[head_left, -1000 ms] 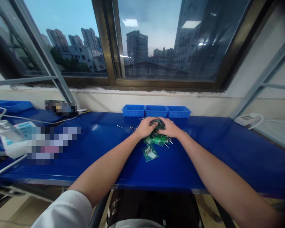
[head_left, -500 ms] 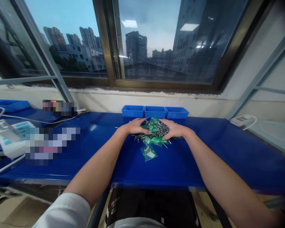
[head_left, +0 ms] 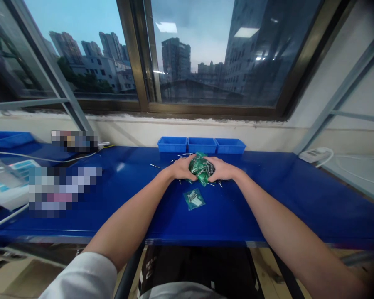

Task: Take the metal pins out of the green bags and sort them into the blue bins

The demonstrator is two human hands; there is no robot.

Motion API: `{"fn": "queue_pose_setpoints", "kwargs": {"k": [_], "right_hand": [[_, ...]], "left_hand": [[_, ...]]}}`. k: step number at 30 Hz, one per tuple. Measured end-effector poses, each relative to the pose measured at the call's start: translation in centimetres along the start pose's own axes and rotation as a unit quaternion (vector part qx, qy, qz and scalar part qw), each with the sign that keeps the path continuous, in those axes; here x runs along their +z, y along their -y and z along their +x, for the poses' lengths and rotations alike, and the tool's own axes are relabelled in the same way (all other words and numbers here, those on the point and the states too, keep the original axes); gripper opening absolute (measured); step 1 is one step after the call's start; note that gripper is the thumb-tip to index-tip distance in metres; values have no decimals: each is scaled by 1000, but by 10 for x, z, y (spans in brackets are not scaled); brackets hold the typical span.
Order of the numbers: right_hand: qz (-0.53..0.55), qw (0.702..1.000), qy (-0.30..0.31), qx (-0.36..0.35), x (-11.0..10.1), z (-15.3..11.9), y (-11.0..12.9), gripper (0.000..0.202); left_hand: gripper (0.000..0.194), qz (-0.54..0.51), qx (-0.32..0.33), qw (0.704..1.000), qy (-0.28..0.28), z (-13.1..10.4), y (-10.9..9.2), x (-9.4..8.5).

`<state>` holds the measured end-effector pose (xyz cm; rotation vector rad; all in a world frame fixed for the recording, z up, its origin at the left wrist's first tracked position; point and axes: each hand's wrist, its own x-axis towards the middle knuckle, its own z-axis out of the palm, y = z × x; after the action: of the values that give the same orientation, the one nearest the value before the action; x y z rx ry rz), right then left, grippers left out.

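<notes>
Between my two hands is a gathered heap of small green plastic bags [head_left: 201, 168] and loose thin metal screws or pins. My left hand [head_left: 184, 167] curves around the left side of the heap, thumb toward me. On the opposite side my right hand [head_left: 222, 168] presses in, its fingers bent around the metal pieces. One small clear-green bag [head_left: 194, 199] with white and metal pieces in it lies flat nearer to me, apart from both hands. A few loose pins [head_left: 155, 166] are scattered left of the heap.
Three blue bins [head_left: 202, 145] stand in a row behind the heap, by the wall. At left are a white device [head_left: 9, 182] with cables and a blurred-out item. A white power strip [head_left: 314, 155] lies at the right on the blue table [head_left: 205, 228].
Both hands have moved closer together and squeezed the spread heap into a narrower, taller mound. The single bag in front stays on the table, and some pins now lie outside the hands.
</notes>
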<state>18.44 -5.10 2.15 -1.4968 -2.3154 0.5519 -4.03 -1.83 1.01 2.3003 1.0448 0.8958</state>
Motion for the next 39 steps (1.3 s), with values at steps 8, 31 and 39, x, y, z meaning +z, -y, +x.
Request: {"fn": "queue_pose_setpoints", "kwargs": {"k": [8,31,39], "right_hand": [[-11,993,-116,2,10,10,4,72],[224,922,-316,-6,4,21,-16,35],[260,916,-305,-20,0,21,-10,30]], "left_hand": [[75,124,-49,991,-24,3,-22,18],[70,90,44,994,-37,1,-33,-1],[100,180,26,976,118,-5,-39,9]]}}
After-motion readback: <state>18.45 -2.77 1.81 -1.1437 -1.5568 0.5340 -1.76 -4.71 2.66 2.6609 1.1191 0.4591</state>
